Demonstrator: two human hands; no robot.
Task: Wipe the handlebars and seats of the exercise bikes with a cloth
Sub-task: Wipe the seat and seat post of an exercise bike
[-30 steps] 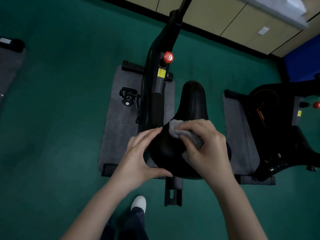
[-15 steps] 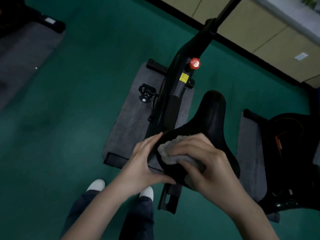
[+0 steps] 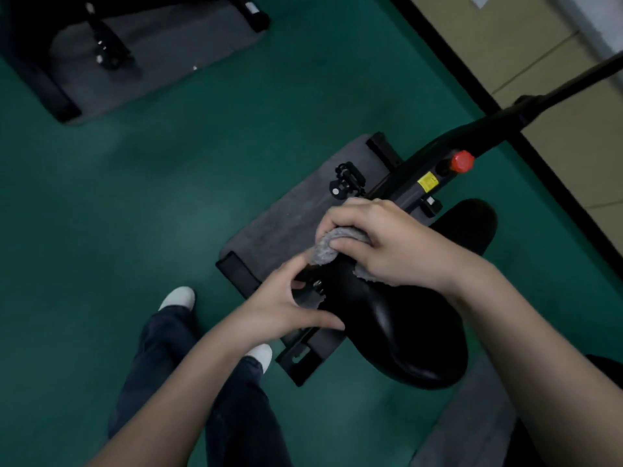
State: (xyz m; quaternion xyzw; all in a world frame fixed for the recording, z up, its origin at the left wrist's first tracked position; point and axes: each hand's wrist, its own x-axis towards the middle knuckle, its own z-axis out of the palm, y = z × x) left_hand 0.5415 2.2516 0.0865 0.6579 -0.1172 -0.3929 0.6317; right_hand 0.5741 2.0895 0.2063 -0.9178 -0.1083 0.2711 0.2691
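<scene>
The green floor (image 3: 168, 197) fills most of what I can see, with a beige wall running along its far right edge. A grey mat (image 3: 296, 210) lies on it under the exercise bike, and a second mat (image 3: 161, 52) with another machine sits well apart at the far left corner.

The bike's black frame (image 3: 472, 128) slants up towards the wall. Its black seat (image 3: 404, 325) stands over the near end of the grey mat, nose pointing away towards the wall. The person stands just beside the mat's near left edge in dark trousers (image 3: 161, 358) and white shoes (image 3: 178, 298).

The right hand (image 3: 387, 241) has its fingers curled tight round a grey cloth (image 3: 330, 244), pressing it against the seat's left side. The left hand (image 3: 286, 305) is spread, fingers fairly straight, thumb resting against the seat's edge and forefinger reaching up to the cloth.

On the frame are a pedal (image 3: 349, 180), a red knob (image 3: 462, 161) and a yellow sticker (image 3: 427, 182).
</scene>
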